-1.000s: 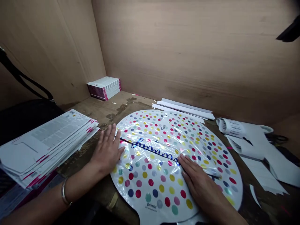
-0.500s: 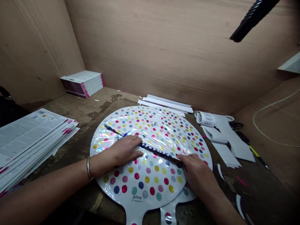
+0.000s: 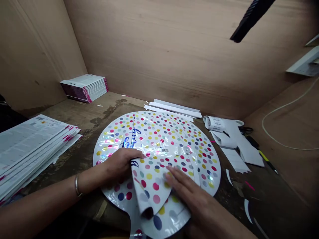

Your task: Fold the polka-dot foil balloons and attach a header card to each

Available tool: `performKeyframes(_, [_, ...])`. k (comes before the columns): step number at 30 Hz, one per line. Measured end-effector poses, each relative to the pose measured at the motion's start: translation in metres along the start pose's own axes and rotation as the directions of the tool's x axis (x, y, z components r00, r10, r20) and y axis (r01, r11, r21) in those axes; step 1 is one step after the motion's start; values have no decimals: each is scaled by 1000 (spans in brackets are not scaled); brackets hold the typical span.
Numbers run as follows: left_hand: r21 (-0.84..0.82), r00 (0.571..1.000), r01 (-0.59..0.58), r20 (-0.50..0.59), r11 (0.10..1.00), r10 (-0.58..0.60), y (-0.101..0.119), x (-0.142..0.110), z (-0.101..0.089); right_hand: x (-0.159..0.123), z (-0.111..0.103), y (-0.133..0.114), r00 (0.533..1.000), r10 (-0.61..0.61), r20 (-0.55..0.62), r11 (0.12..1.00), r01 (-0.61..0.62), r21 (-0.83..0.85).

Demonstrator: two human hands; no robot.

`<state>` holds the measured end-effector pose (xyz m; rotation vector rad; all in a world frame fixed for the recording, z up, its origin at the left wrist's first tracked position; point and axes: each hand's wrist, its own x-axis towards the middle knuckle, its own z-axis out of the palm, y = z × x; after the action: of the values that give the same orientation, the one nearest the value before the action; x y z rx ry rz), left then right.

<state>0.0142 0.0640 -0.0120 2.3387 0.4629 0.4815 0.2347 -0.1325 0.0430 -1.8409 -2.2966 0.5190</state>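
Note:
A flat foil balloon point(image 3: 159, 132), white with coloured polka dots and blue script lettering, lies folded over on itself, its fold running towards me. More flat dotted foil point(image 3: 209, 162) spreads out beneath it, with a tail at the near edge. My left hand point(image 3: 123, 162) pinches the folded edge near the lettering, thumb on top; its other fingers are partly hidden. Stretched and close together, the fingers of my right hand point(image 3: 184, 189) rest on the folded dotted part. Near me, one end of the fold curls into a small open roll.
Printed white cards point(image 3: 37, 142) are piled at the left, and a neat stack of cards point(image 3: 84, 88) stands in the back corner. White paper strips point(image 3: 174, 109) lie by the back wall. At the right are a label roll point(image 3: 215, 124), a yellow-black cutter point(image 3: 267, 161) and paper scraps.
The balloon's lettered line has swung from crosswise to pointing towards me as the foil was folded over. My left hand now grips the fold; my right hand has moved nearer and lies on it.

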Motion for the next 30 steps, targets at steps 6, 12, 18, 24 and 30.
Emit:
performKeyframes(6, [-113, 998, 69, 9, 991, -68, -11, -29, -12, 2, 22, 54, 983, 79, -163, 997, -82, -12])
performKeyframes(12, [-92, 996, 68, 70, 993, -62, -17, -40, -19, 17, 15, 51, 982, -9, -191, 1000, 5, -22])
performKeyframes(18, [2, 998, -15, 53, 1000, 15, -17, -41, -23, 41, 10, 49, 985, 94, -142, 981, -67, 182])
performKeyframes(24, [72, 917, 353, -222, 933, -331, -13, -29, -20, 63, 0, 56, 856, 517, 14, 710, -438, 551])
performKeyframes(30, [176, 839, 519, -291, 837, -460, -10, -13, -18, 89, 1, 69, 795, 589, -145, 789, -526, 319])
